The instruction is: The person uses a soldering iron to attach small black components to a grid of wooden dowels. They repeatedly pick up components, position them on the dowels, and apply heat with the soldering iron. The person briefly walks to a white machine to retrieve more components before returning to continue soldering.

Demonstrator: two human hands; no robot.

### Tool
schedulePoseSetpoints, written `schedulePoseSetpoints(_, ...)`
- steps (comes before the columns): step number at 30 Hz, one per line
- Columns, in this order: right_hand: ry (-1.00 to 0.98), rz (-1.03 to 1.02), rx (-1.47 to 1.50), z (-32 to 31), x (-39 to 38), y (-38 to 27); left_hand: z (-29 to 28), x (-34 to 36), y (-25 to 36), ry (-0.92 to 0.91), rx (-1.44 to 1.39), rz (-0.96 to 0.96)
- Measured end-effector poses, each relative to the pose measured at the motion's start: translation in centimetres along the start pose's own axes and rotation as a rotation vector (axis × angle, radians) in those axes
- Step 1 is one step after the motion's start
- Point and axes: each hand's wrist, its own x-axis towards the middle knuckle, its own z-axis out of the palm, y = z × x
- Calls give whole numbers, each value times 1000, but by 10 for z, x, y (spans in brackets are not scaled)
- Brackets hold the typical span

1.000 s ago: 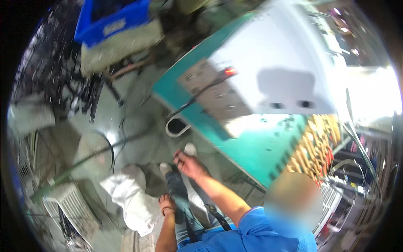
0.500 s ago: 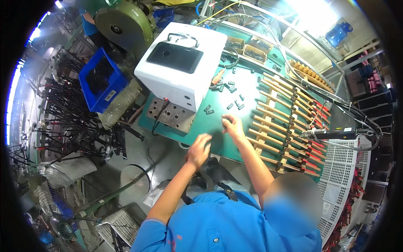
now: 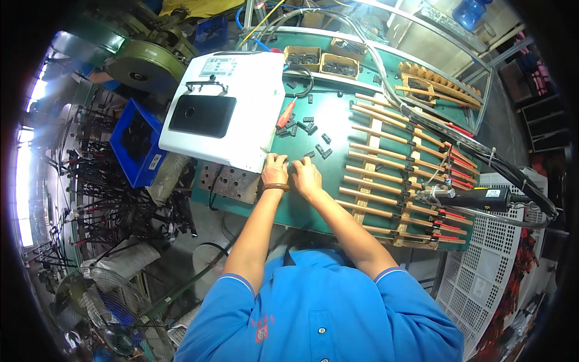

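Over the green tabletop (image 3: 288, 208), both my hands are close together beside the white machine (image 3: 247, 102). The fingers of my left hand (image 3: 275, 171), with a brown bangle at its wrist, are curled in a pinch; a dark bit shows at the fingertips, too small to make out. My right hand (image 3: 307, 176) is also closed, thumb and fingers drawn together, and what they hold, if anything, is hidden. Just past its knuckles lies a small black rectangular part (image 3: 309, 154). Several similar black parts (image 3: 289, 130) are scattered farther back, near a red-handled tool (image 3: 286, 114).
On the right, a wooden rack (image 3: 365, 192) carries several wooden sticks (image 3: 377, 168) with black fittings and red ends. Cardboard boxes (image 3: 339, 66) of dark parts stand at the back. A drilled metal block (image 3: 229, 183) and blue bin (image 3: 136, 145) are left; a cable-fed tool (image 3: 482, 199) hangs right.
Both hands have moved forward over the table and closer together, and their fingers have drawn in at the tabletop. The head view has shifted, so the machine and rack appear farther left.
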Motion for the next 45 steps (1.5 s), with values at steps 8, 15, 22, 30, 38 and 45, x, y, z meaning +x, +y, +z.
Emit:
schedulePoseSetpoints(8,123,-84,206,-35,-19,20,-14,7,2,-69,-105,41)
schedulePoseSetpoints(15,213,-61,421,-151,-139,21,-49,-8,39,-175,-331,373)
schedulePoseSetpoints(22,1210,150,377,-362,-234,34,-69,-26,119,-399,-581,471)
schedulePoseSetpoints(30,1102,-90,203,-399,-123,67,-33,-55,218,-455,-728,578)
schedulePoseSetpoints(38,952,-336,804,-397,-86,84,14,-100,236,-376,-684,307)
schedulePoseSetpoints(45,976,-390,732,-415,-57,108,29,-97,245,-194,-618,240)
